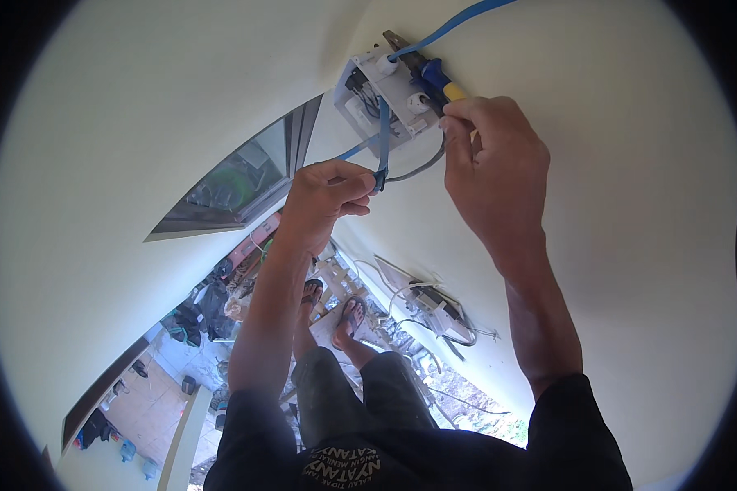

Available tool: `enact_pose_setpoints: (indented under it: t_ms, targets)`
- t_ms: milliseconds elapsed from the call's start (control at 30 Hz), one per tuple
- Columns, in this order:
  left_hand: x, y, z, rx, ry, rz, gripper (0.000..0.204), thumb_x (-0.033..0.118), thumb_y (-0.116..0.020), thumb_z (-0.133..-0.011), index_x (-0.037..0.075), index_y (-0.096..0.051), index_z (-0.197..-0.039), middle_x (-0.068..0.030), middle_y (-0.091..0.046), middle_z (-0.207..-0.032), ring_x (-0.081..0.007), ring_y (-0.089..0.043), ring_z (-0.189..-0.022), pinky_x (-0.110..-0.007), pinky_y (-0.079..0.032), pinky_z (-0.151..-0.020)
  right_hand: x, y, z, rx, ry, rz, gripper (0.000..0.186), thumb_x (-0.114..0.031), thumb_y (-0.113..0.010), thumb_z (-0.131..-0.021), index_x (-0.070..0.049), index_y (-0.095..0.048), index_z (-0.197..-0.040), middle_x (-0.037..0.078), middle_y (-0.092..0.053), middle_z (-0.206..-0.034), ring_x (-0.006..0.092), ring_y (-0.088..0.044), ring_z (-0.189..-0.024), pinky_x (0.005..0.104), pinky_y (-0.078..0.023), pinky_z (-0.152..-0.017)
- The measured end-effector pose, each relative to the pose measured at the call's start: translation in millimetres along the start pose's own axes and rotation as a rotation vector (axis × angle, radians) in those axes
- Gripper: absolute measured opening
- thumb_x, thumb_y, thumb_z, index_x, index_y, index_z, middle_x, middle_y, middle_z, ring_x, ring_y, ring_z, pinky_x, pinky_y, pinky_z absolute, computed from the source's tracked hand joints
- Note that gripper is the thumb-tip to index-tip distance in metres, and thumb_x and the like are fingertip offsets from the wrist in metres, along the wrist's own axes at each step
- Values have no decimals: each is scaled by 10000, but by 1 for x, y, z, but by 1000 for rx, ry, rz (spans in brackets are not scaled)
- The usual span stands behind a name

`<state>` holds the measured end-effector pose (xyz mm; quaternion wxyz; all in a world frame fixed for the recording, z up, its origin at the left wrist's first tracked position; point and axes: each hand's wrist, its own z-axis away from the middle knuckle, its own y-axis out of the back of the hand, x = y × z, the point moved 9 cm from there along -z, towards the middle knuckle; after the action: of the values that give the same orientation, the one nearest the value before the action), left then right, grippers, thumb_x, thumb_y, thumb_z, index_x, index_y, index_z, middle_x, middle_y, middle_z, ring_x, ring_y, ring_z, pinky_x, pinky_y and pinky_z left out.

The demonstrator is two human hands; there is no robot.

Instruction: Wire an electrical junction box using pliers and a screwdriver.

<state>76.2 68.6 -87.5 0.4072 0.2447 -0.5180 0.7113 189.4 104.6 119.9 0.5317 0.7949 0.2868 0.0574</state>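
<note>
1. One dark-framed window (241, 176) at the far left; its upper right corner reaches near the box.
2. Left hand (329, 192): thumb and forefinger pinched together on a blue cable (384, 135), just below the box; one grey cable (422, 170) curves away rightward.
3. One pale box (397, 90), open-sided, against the wall; two round white fittings show on it.
4. Right hand (501, 159): fingers curled round one pair of pliers (434, 74), beside the box's right edge.
5. Bare wall (655, 204); open room right of that hand.
</note>
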Motion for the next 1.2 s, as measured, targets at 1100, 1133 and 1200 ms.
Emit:
enact_pose_setpoints:
  t_ms: [1100,1133,1200]
  targets:
    - [43,24,17,187,-306,-503,292,220,-558,-975,-22,-692,-883,-46,-654,-703,-106,-586,-635,-261,-486,-605,-1,-145,47,-232,-389,-816,268,-190,-533,-885,22,-631,-752,135,-657,-691,202,-649,-654,382,-496,-623]
    - [50,33,15,258,-327,-509,287,218,-567,-970,-18,-692,-865,-42,-640,-680,-90,-558,-605,-249,-453,-563,-6,-152,42,-259,-375,-837,286,-191,-495,-864,25,-561,-688,100,-599,-637,180,-583,-628,393,-450,-599]
    - [58,48,6,345,-302,-393,286,203,-573,-968,-9,-674,-806,-15,-569,-612,-72,-442,-512,-249,-343,-468,-12,-171,28,-223,-349,-969,271,-174,-493,-853,17,-530,-664,81,-553,-613,158,-525,-596,375,-411,-564]
